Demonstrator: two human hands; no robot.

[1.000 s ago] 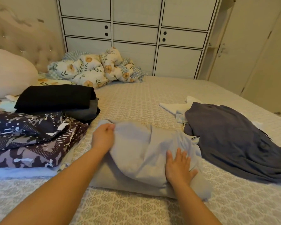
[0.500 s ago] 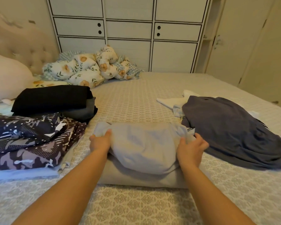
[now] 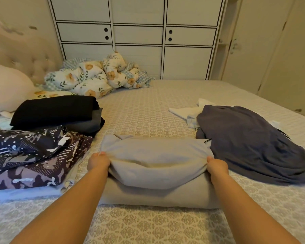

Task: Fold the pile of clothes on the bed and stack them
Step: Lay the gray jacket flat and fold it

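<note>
1. The light grey garment (image 3: 157, 161) lies near-centre on the bed (image 3: 144, 110), its top layer gripped at each end by the left hand (image 3: 98, 162) and right hand (image 3: 217, 166).
2. The fold should probably be drawn evenly, edges aligned, then flattened.

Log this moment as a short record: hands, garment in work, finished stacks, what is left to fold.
left hand: grips left end of the light grey garment
right hand: grips its right end
garment state: partly folded, on the bed
finished: black folded stack; patterned folded stack, both left
left to fold: dark grey garment, white piece beneath
</note>
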